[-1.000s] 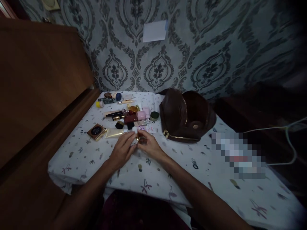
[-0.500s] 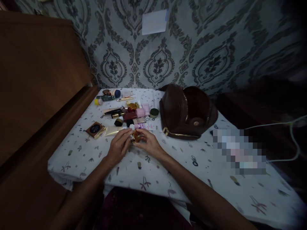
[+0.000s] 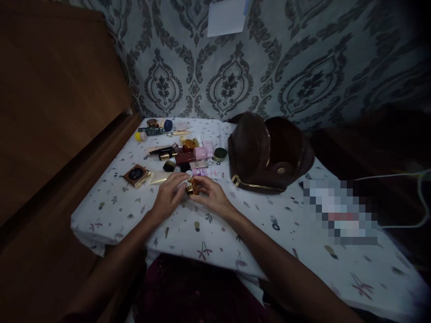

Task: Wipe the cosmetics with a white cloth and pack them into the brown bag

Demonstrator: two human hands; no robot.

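A small amber-and-gold jar (image 3: 192, 186) is held up just above the cloth, in front of the spread of cosmetics. My right hand (image 3: 213, 195) grips it from the right between thumb and fingers. Close against its left side is my left hand (image 3: 169, 196), fingers bent together; what they hold, if anything, is hidden. Just behind the hands lie a pale cream tube (image 3: 158, 177), a white-and-purple tube (image 3: 204, 172) and a dark red bottle (image 3: 185, 158). Left of them sits a brown compact (image 3: 136, 174) with a dark round centre.
An open dark brown bag (image 3: 251, 152) with a gold zip stands right of the cosmetics. A round green-lidded tin (image 3: 220, 154) is beside it. Wooden furniture (image 3: 60, 103) borders the table on the left; a blurred-out patch (image 3: 340, 213) lies right, near a white cable (image 3: 404, 226).
The camera view has tilted down slightly, so the wall paper sits higher. The jar has turned a little between my hands, showing more of its gold part.
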